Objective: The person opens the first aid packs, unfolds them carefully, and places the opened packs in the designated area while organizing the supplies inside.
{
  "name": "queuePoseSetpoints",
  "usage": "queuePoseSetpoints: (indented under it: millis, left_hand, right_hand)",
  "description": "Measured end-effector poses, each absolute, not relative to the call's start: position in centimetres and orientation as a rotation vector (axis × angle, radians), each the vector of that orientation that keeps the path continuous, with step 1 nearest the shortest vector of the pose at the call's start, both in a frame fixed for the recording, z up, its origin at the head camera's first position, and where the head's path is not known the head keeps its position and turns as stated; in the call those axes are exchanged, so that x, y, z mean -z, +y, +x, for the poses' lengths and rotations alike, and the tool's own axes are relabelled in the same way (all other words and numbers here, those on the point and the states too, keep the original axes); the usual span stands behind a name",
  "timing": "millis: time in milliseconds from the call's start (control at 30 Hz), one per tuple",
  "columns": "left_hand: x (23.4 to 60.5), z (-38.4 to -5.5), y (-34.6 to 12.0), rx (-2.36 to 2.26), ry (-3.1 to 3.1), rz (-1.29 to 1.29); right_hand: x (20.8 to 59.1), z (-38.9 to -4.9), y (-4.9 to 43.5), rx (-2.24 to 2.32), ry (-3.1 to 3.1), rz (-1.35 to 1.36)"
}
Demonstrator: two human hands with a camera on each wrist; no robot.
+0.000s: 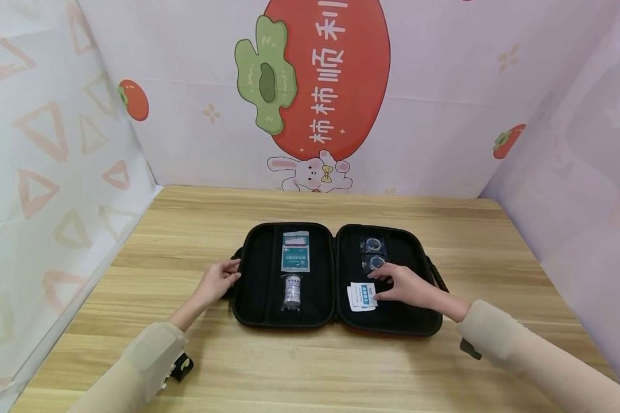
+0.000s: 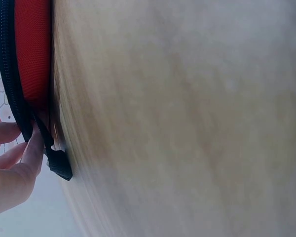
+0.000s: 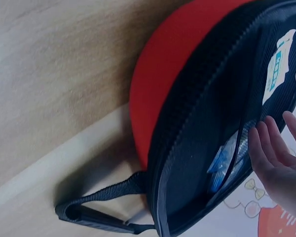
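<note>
A black-lined zip case (image 1: 253, 275) lies spread flat on the table, its shell red in both wrist views. My left hand (image 1: 214, 284) grips its left rim, fingers on either side of the zip edge near a black strap (image 2: 60, 164). Over the right half, my right hand (image 1: 410, 287) hovers with fingers apart, close to a small stack of white square packets (image 1: 360, 296). Two blue-wrapped rolls (image 1: 374, 246) lie just beyond those fingertips. The left half holds a green-and-white packet (image 1: 295, 252) and a plastic-wrapped white roll (image 1: 292, 291).
Wood-grain table (image 1: 315, 373) extends around the case. A black handle (image 3: 101, 222) sticks out from the case's right side. Printed cloth (image 1: 186, 132) hangs behind the table and along both sides.
</note>
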State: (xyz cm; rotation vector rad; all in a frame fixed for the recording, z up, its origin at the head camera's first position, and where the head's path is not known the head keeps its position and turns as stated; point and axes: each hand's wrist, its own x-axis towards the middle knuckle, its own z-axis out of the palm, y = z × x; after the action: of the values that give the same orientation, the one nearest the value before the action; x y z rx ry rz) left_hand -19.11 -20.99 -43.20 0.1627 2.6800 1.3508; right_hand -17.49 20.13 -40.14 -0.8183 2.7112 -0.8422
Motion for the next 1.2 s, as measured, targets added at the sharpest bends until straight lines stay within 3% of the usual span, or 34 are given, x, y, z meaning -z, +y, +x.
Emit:
queuePoseSetpoints:
  millis: [1200]
  left_hand:
    - [43.2,-19.1,-21.0,-1.348,2.676,0.151]
  right_hand:
    - [42.0,-17.6,19.0,0.744,2.694,-0.838]
